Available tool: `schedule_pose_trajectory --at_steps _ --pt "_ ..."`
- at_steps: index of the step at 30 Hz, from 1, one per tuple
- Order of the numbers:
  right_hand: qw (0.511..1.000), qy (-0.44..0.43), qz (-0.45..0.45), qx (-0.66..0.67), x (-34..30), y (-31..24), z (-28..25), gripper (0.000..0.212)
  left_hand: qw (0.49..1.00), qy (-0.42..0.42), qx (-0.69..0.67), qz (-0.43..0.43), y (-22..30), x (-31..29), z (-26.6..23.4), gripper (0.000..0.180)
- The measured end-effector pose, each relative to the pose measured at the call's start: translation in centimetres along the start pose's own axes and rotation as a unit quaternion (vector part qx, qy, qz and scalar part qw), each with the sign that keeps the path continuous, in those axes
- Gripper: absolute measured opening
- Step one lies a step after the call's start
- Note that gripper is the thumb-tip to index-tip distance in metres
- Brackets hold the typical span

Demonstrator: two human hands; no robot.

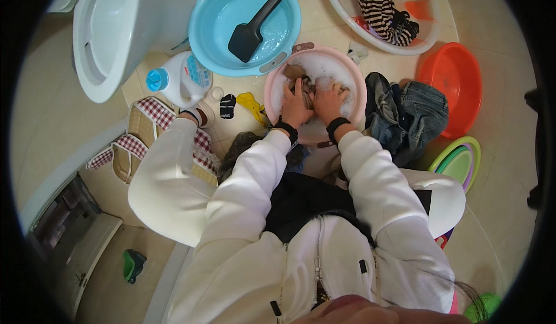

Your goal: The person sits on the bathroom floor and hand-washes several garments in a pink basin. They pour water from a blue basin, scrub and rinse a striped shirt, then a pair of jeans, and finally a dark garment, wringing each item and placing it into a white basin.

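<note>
Inside the pink basin, amid white foam, we are seeing a wet-looking brown cloth bunching between two bare hands. The left hand is resting on its near left side with fingers a little spread; the right hand is reaching in from the opposite side, its fingertips sinking into suds. We cannot tell whether either grip is clamping on the cloth, since foam and folds are hiding the undersides.

The basin is sitting straight ahead of the person, presumably so both hands are reaching it evenly. Just beyond, a blue basin is standing close by, with a black flat-headed tool, perhaps a hand shower, pointing over it. Leftward, we are noticing a white bottle, a black sock and a yellow cloth. Rightward, jeans are lying beside the pink basin, near a red basin. Farther out, a white basin is holding a striped garment, probably keeping it off the floor.
</note>
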State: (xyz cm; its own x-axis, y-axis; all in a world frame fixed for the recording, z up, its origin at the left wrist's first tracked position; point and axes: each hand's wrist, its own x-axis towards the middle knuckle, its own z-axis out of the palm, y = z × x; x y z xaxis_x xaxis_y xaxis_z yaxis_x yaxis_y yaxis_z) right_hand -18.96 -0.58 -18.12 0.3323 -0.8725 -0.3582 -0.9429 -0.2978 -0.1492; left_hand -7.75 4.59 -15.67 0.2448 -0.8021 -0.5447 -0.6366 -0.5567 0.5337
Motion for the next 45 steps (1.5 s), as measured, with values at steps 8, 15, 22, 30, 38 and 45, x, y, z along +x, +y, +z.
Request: schedule_pose_trajectory --at_steps 8,15,22,30,38,45 --pt "0.964 -0.194 -0.145 0.113 5.9 4.2 0.3 0.032 0.983 -0.152 -0.102 -0.023 -1.3 4.2 -1.0 0.088" --pt "0.968 -0.045 -0.049 0.241 2.6 0.0 -9.6 0.036 0.753 0.009 -0.579 -0.312 1.9 0.5 -3.4 0.071" --pt "0.958 0.082 -0.17 0.216 -5.2 -6.4 -14.8 0.03 0.645 -0.147 -0.739 -0.124 1.1 -3.7 -6.4 0.049" --pt "0.967 0.068 -0.188 0.161 -8.1 -7.1 -10.9 0.029 0.69 -0.129 -0.703 -0.112 -2.2 -3.3 -3.2 0.037" --pt "0.991 0.057 -0.092 0.082 -1.8 0.0 -6.9 0.028 0.808 -0.063 -0.56 -0.17 2.2 -4.7 -4.1 0.021" --pt "0.977 0.026 -0.016 0.209 1.9 5.2 -4.6 0.04 0.928 -0.112 -0.328 -0.139 1.9 -4.8 -2.5 0.034"
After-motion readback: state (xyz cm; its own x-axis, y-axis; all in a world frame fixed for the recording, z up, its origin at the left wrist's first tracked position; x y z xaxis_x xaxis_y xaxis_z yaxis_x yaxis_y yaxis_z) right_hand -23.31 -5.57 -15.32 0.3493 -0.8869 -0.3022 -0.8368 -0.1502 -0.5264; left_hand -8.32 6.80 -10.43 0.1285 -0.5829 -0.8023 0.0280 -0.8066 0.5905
